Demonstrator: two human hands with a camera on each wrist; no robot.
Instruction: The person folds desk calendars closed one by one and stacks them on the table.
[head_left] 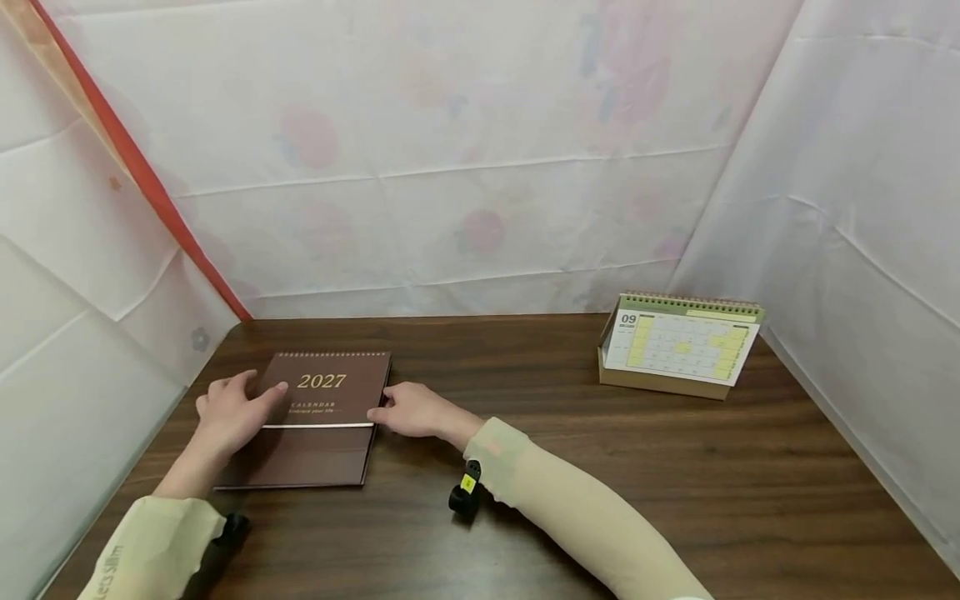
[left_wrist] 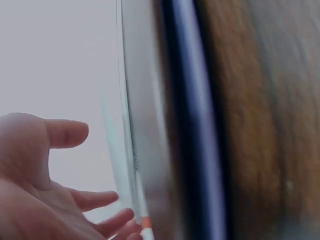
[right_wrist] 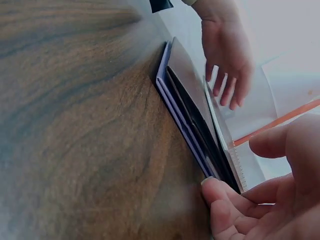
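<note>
Brown calendar (head_left: 318, 417): "2027 CALENDAR", near left edge of table (head_left: 562, 517)
Left hand (head_left: 232, 412): fingers loose, thumb over cover
Right hand (head_left: 416, 410): fingers gripping its right edge
White calendar (head_left: 678, 343): "09", far right corner

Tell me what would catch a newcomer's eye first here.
Probably the maroon 2027 desk calendar, on the left of the table between the left hand and the right hand. Next, the desk calendar showing 09, standing toward the table's back right. Higher up, a red strip slants down the left of the white backdrop.
</note>
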